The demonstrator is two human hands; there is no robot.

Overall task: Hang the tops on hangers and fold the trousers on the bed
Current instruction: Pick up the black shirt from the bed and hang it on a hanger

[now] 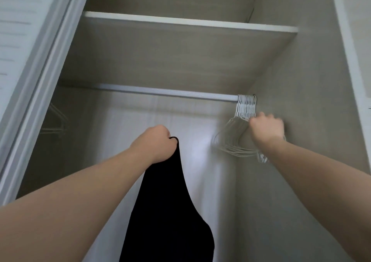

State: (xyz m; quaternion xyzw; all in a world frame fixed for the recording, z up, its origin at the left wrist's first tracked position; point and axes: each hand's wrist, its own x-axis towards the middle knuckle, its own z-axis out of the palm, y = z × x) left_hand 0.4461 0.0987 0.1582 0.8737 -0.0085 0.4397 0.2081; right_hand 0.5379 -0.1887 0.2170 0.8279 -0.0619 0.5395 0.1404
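Hardly begun: below the rail [170, 94], the left grip [158, 141] clutches an unhung black garment [166, 211] while the right grip [265, 127] curls on the hangers [246, 107]

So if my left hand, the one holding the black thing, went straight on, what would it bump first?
Probably the clothes rail. Your left hand, gripping the black garment, points up toward its bare middle, left of the white hangers. Depth is unclear, so it might reach the back wall instead.

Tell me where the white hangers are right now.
In the head view, the white hangers are bunched at the right end of the closet rail, against the right wall; the right hand grips them below their hooks.
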